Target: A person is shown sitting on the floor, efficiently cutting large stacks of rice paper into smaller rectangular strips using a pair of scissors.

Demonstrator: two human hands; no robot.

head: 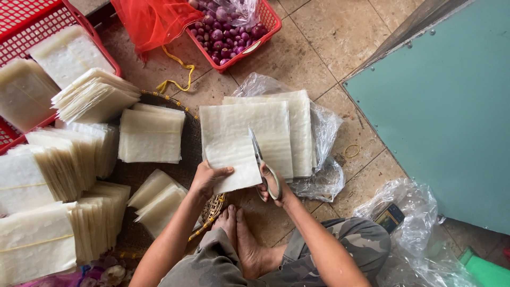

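a stack of thin, translucent white square sheets [241, 141] lies in the middle of the scene on a crumpled clear plastic bag [324, 159] spread over the brown tiled floor [313, 48]. the left hand [208, 178] pinches the near left corner of the top sheets, its grip closed on them with the thumb on top. the right hand [273, 186] has its grip closed through the loops of a pair of steel scissors [260, 159], whose blades point far and sit partway into the near edge of the stack. a second, similar pile of sheets [303, 127] lies under and to the right of it, touching. to the left, a round dark woven tray [180, 159] carries many cut bundles of the same white sheets [151, 135], some fanned out and some bound with thin bands. further left, a red plastic crate [32, 21] holds more bundles. far from the hands sits a red plastic basket of small purple shallots [228, 34], beside a red mesh sack [154, 18]. at the right stands a teal panel [446, 101], and near it another crumpled clear bag [414, 234]. the person's bare feet [239, 234] rest on the floor just near the stack.
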